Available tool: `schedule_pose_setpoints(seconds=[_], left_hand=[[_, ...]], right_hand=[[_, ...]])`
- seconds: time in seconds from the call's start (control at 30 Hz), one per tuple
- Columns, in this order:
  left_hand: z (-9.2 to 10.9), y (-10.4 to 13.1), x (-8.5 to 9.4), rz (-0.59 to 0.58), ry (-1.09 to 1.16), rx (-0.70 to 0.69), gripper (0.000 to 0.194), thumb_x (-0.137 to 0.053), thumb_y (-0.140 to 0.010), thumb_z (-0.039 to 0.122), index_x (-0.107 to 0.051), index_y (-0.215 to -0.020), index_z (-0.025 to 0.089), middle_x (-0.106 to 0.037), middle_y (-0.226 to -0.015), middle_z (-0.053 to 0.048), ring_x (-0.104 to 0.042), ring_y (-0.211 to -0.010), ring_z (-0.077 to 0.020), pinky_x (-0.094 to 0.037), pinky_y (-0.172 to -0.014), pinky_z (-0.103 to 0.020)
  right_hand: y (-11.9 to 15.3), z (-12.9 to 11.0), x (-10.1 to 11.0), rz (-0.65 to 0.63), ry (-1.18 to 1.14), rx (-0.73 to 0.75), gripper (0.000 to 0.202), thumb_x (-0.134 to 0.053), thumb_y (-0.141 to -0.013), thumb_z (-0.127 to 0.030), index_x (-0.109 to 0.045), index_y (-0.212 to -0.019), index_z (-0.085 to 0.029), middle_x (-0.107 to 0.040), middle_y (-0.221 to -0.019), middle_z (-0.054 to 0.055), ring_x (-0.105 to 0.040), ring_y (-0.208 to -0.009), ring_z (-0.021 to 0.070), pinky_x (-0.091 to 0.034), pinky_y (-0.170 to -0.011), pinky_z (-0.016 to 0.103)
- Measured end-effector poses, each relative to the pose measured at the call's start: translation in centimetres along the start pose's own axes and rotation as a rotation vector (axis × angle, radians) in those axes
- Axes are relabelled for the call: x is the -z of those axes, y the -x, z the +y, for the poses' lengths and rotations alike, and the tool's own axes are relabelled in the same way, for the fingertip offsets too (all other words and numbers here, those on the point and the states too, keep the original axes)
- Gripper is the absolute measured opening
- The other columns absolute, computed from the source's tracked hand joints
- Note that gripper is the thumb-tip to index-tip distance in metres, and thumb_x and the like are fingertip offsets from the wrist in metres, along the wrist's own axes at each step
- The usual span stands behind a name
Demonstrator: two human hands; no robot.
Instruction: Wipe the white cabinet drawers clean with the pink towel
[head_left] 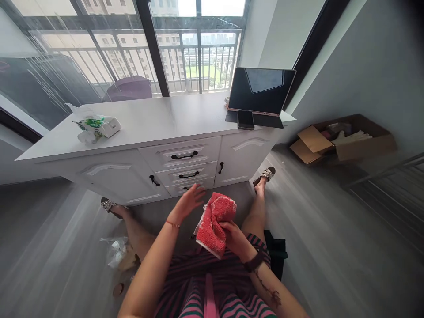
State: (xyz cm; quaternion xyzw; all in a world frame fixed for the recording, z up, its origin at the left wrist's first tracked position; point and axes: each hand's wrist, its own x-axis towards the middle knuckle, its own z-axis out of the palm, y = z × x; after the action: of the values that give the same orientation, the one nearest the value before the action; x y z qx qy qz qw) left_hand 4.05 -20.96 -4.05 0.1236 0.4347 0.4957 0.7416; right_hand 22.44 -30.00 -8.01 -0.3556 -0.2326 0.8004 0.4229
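Note:
A folded red towel [215, 223] with pale edges is bunched in my right hand [236, 238], whose fingers press into its right side. My left hand [190, 202] hovers to the left of the towel, apart from it, with its fingers stretched out and nothing in them. Both hands are above my lap, in front of a white cabinet [109, 176] with black handles. The fingertips of my left hand overlap the lowest drawer in the view; whether they touch it I cannot tell.
On the white top stand a tissue pack [106, 127], a tablet [261, 90] on its stand and a phone [245, 119]. An open cardboard box [364, 148] with things inside sits on the floor at right. Clear plastic wrapping [115, 251] lies by my left leg.

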Motion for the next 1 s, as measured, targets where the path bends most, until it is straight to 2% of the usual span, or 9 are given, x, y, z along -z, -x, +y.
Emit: schedule_pose_setpoints(seconds=[0.07, 0.1, 0.2, 0.27, 0.43, 0.5, 0.73, 0.83, 1.0], left_hand=[[-4.2, 5.0, 1.1, -0.163, 0.026, 0.055, 0.034, -0.07, -0.076, 0.042, -0.069, -0.1, 0.018, -0.068, -0.103, -0.014, -0.064, -0.098, -0.0282, -0.049, -0.087, -0.043], [-6.1, 7.2, 1.7, -0.175, 0.033, 0.028, 0.032, -0.072, -0.074, 0.041, -0.07, -0.096, 0.018, -0.069, -0.1, -0.013, -0.064, -0.099, -0.0289, -0.05, -0.086, -0.042], [-9.9, 12.1, 2.6, -0.047, 0.103, -0.064, 0.032, -0.074, -0.071, 0.04, -0.071, -0.096, 0.018, -0.071, -0.099, -0.01, -0.066, -0.095, -0.0275, -0.053, -0.082, -0.037], [-10.8, 13.8, 2.7, 0.008, 0.144, -0.135, 0.038, -0.075, -0.07, 0.036, -0.07, -0.104, 0.018, -0.071, -0.105, -0.009, -0.066, -0.098, -0.0258, -0.052, -0.084, -0.034], [-10.0, 15.3, 2.5, 0.069, 0.08, -0.229, 0.055, -0.084, -0.054, 0.02, -0.068, -0.106, 0.016, -0.072, -0.1, -0.011, -0.067, -0.095, -0.0284, -0.05, -0.086, -0.036], [-10.0, 15.7, 2.6, 0.064, 0.071, -0.257, 0.057, -0.082, -0.053, 0.016, -0.066, -0.108, 0.018, -0.072, -0.101, -0.009, -0.067, -0.093, -0.0272, -0.051, -0.083, -0.035], [-11.4, 16.5, 3.2, 0.042, 0.148, -0.366, 0.056, -0.066, -0.056, 0.004, -0.065, -0.109, 0.024, -0.071, -0.108, -0.004, -0.065, -0.096, -0.0214, -0.051, -0.083, -0.03], [-11.3, 16.7, 3.2, 0.044, 0.169, -0.37, 0.06, -0.062, -0.056, 0.002, -0.064, -0.112, 0.024, -0.07, -0.11, -0.004, -0.066, -0.095, -0.0214, -0.051, -0.081, -0.03], [-11.5, 16.1, 2.0, 0.036, 0.183, -0.299, 0.061, -0.068, -0.056, 0.004, -0.061, -0.114, 0.023, -0.071, -0.108, -0.006, -0.067, -0.097, -0.0233, -0.052, -0.082, -0.031]], right_hand=[[0.7, 0.0, -0.5, -0.014, -0.004, -0.009, 0.025, -0.07, -0.064, -0.021, -0.066, -0.089, -0.02, -0.07, -0.084, 0.001, -0.065, -0.081, 0.0194, -0.049, -0.079, 0.033], [1.0, 0.0, -0.8, -0.032, 0.001, -0.02, 0.028, -0.071, -0.062, -0.019, -0.066, -0.089, -0.02, -0.069, -0.084, 0.001, -0.064, -0.081, 0.0193, -0.049, -0.079, 0.033], [1.3, 0.1, -2.2, -0.102, 0.045, -0.045, 0.035, -0.072, -0.058, -0.015, -0.066, -0.092, -0.018, -0.069, -0.086, 0.001, -0.064, -0.083, 0.0188, -0.048, -0.08, 0.032], [1.6, 0.2, -3.3, -0.128, 0.078, -0.053, 0.038, -0.072, -0.057, -0.014, -0.066, -0.094, -0.019, -0.07, -0.09, 0.001, -0.063, -0.085, 0.0178, -0.048, -0.08, 0.03], [3.0, 0.7, -4.9, -0.185, 0.142, -0.056, 0.049, -0.074, -0.059, -0.017, -0.066, -0.107, -0.022, -0.069, -0.101, 0.001, -0.062, -0.095, 0.0171, -0.047, -0.084, 0.027], [3.6, 0.8, -5.2, -0.184, 0.155, -0.029, 0.048, -0.075, -0.064, -0.024, -0.064, -0.111, -0.024, -0.069, -0.103, 0.001, -0.062, -0.096, 0.0178, -0.047, -0.086, 0.029], [3.6, 1.2, -6.7, -0.09, 0.3, 0.243, 0.035, -0.07, -0.075, -0.035, -0.065, -0.109, -0.024, -0.066, -0.11, 0.001, -0.058, -0.103, 0.0177, -0.043, -0.094, 0.031], [2.9, 1.6, -6.6, -0.057, 0.427, 0.346, 0.03, -0.068, -0.077, -0.037, -0.065, -0.104, -0.023, -0.066, -0.102, 0.0, -0.058, -0.097, 0.0172, -0.043, -0.091, 0.03], [2.5, 2.0, -4.9, 0.064, 0.54, 0.437, 0.028, -0.063, -0.081, -0.041, -0.065, -0.103, -0.023, -0.066, -0.097, 0.001, -0.057, -0.093, 0.019, -0.042, -0.088, 0.029]])
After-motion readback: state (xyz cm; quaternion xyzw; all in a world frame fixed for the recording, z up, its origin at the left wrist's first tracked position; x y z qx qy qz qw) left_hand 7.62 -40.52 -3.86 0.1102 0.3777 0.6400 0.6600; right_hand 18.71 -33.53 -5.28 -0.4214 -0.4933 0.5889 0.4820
